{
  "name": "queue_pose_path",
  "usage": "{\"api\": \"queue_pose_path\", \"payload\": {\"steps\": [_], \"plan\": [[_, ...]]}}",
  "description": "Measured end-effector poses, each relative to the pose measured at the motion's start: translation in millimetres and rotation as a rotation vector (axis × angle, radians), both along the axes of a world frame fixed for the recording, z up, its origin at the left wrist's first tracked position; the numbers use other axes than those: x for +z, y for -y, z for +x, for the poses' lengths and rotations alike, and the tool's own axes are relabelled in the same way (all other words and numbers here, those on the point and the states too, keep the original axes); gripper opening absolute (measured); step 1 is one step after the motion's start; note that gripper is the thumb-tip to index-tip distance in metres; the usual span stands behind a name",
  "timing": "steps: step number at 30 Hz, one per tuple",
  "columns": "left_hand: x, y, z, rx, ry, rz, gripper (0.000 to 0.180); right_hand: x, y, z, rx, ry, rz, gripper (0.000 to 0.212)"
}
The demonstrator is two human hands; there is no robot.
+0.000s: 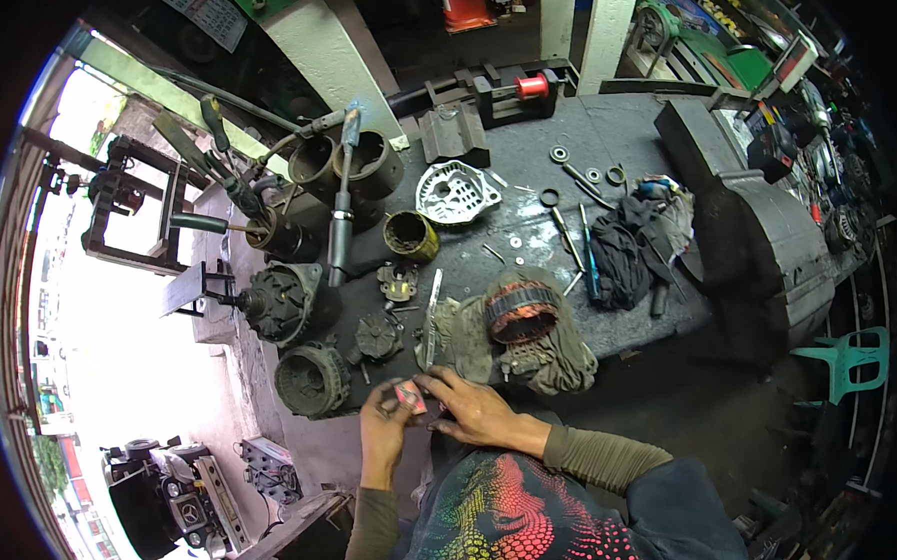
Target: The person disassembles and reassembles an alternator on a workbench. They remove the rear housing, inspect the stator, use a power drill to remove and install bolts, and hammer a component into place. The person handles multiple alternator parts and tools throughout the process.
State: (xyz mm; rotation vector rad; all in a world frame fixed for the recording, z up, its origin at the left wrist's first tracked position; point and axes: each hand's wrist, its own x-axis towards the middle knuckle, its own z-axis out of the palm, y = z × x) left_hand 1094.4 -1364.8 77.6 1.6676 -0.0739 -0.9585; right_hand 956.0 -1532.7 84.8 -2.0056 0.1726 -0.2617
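Close to my chest, at the bench's near edge, my left hand (pixel 383 421) is closed round a small red-orange box (pixel 410 396). Bent inward beside it is my right hand (pixel 471 409), its fingers curled at the box's right side. Something small and dark lies between the hands, too hidden to name. Just beyond them a ring-shaped stator with copper windings (pixel 523 313) rests on a grey-green rag (pixel 562 360). A narrow metal strip (pixel 433 318) lies to its left. Further left sit a round finned alternator housing (pixel 313 380) and a smaller round part (pixel 379 335).
Dark cans (pixel 371 163) and a can of tools (pixel 284 237) stand at the bench's left. A silver alternator cover (pixel 455 194) lies mid-bench, with a vise (pixel 452 132) behind. Dark cloths (pixel 627 247) lie right. A green plastic chair (pixel 853 365) stands beyond the bench.
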Motion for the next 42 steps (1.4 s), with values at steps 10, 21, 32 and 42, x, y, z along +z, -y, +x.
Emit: {"api": "queue_pose_path", "payload": {"steps": [10, 21, 32, 42], "plan": [[-101.1, 1.5, 22.7, 0.223, 0.546, 0.211, 0.042, -32.2, 1.7, -191.8, -0.238, -0.316, -0.138, 0.052], [-103.0, -2.9, -40.4, 0.300, 1.267, 0.472, 0.042, -213.4, -121.0, -571.6, -1.441, -1.321, 0.704, 0.049], [-58.6, 182.9, -454.0, -0.952, 0.611, -0.032, 0.027, -278.8, -93.6, -727.4, -1.466, -0.820, 0.549, 0.031], [188.5, 598.7, -568.4, -0.093, 1.326, -0.804, 0.019, -231.7, 80.2, -938.5, -1.956, -0.385, 0.780, 0.029]]}}
